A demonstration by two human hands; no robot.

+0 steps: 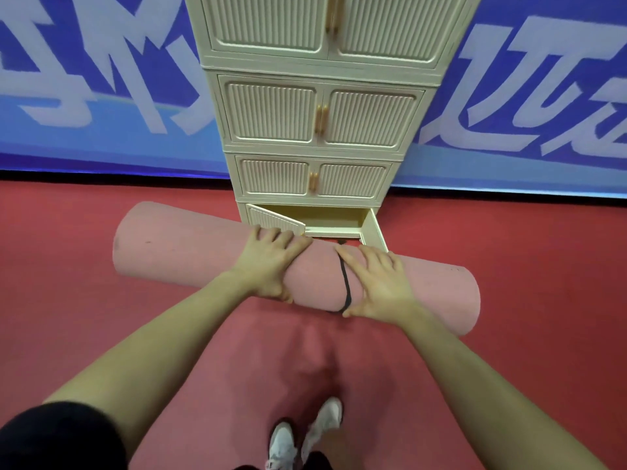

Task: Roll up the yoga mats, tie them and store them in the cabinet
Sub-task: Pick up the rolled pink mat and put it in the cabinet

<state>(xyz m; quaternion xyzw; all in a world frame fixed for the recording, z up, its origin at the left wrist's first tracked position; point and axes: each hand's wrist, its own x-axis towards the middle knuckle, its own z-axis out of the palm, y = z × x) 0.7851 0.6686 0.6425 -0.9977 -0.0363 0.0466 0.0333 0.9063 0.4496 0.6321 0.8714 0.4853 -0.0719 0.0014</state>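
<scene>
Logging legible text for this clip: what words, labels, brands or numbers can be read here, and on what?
Blue wall banner: large pale stylised characters, cropped and not readable.
Cream ribbed-door cabinet: no text.
Rolled pink yoga mat: no text.
White shoes: no legible brand.

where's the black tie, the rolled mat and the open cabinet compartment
black tie [346, 283], head view, middle of the band.
rolled mat [190, 245], head view, bare left part.
open cabinet compartment [334, 221], head view, inner back wall.
</scene>
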